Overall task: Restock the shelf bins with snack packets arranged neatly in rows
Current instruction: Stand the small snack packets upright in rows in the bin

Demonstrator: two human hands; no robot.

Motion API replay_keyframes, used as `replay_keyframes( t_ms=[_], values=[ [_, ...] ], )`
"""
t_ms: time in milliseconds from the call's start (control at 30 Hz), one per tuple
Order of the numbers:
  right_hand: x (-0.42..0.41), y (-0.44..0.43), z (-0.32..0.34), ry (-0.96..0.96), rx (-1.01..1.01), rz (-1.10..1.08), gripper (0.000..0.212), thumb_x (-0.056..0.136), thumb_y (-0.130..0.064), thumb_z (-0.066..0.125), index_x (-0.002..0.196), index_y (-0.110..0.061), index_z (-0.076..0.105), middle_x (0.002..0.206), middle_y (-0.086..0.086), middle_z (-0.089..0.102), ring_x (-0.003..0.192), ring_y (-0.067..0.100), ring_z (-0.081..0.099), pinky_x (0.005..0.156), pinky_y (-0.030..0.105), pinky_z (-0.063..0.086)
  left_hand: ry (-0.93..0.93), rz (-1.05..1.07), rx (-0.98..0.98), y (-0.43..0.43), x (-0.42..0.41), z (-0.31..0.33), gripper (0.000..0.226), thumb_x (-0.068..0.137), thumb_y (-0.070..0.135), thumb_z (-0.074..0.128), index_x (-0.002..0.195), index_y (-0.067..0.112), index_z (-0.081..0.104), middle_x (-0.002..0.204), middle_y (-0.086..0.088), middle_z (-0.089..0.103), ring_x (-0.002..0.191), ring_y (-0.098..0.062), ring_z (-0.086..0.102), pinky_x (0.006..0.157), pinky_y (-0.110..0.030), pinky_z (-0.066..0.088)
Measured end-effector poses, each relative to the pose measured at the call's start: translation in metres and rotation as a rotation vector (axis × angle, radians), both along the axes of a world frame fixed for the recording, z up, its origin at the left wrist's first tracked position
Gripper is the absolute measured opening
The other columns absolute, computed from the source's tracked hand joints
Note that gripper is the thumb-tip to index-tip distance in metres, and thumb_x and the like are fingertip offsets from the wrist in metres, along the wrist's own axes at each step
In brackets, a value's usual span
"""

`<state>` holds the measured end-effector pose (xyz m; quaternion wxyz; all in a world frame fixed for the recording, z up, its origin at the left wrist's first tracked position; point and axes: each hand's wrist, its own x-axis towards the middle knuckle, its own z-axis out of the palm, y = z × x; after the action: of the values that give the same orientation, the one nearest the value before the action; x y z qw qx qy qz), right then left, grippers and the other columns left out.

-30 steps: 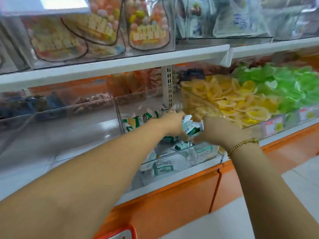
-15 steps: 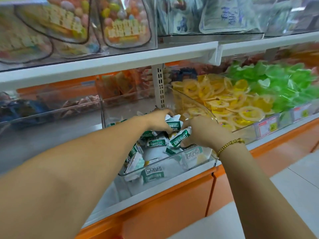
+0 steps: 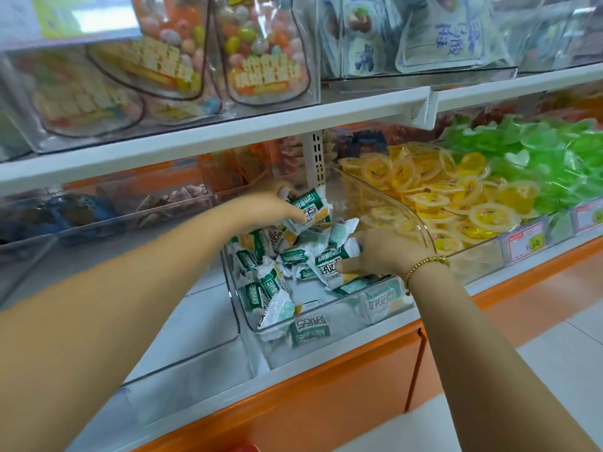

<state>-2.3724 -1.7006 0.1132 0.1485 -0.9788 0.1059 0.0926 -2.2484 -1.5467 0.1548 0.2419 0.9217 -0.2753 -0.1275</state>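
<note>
1. Right hand, nearest me, thumb and fingers clamped on one of the snack packets low in the clear bin
2. Left hand, further in, grips a bunch of packets raised above the heap
3. Risk: the bunch looks loose and the glossy film probably slips; a dropped packet could skip past my right hand into the yellow jelly cups just beyond it
4. Packets: green-white pillow packs, some with yellow, crimped ends, jumbled under both hands, no rows yet

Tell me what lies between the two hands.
Loose green-and-white snack packets, heaped in the clear bin, fill the stretch between the left hand and the right hand, as the head view shows.
</note>
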Motion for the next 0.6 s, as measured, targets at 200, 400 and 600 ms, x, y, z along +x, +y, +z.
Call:
replay_keyframes(
  t_ms=[200,400,600],
  values=[
    [0.003,0.004,-0.004,-0.08,0.093,-0.039,0.075,0.084,-0.05,0.064,0.144,-0.015,0.038,0.087,0.0,0.068,0.068,0.006,0.054,0.056,0.019,0.037,-0.209,0.105,-0.099,0.039,-0.031,0.007,0.054,0.076,0.047,0.071,0.119,0.02,0.052,0.1,0.004,0.046,0.079,-0.017,0.056,0.067,-0.03,0.043],
    [-0.028,0.013,0.017,-0.505,0.384,-0.196,0.063,0.081,-0.054,0.066,0.129,-0.016,0.053,0.109,0.008,0.066,0.081,0.017,0.062,0.059,0.027,0.045,-0.46,0.092,-0.408,0.09,-0.101,0.017,0.03,0.073,0.025,0.077,0.091,0.036,0.056,0.089,0.02,0.054,0.07,0.019,0.046,0.055,-0.002,0.032],
    [-0.084,0.057,0.045,-0.386,1.129,-0.078,0.043,0.067,-0.054,0.074,0.096,-0.023,0.07,0.071,-0.001,0.053,0.049,0.003,0.051,0.061,0.026,0.057,-0.315,0.297,-0.734,0.177,-0.19,0.005,0.03,0.069,0.033,0.08,0.079,0.048,0.056,0.081,0.034,0.063,0.071,0.009,0.058,0.05,-0.005,0.04]
  ],
)
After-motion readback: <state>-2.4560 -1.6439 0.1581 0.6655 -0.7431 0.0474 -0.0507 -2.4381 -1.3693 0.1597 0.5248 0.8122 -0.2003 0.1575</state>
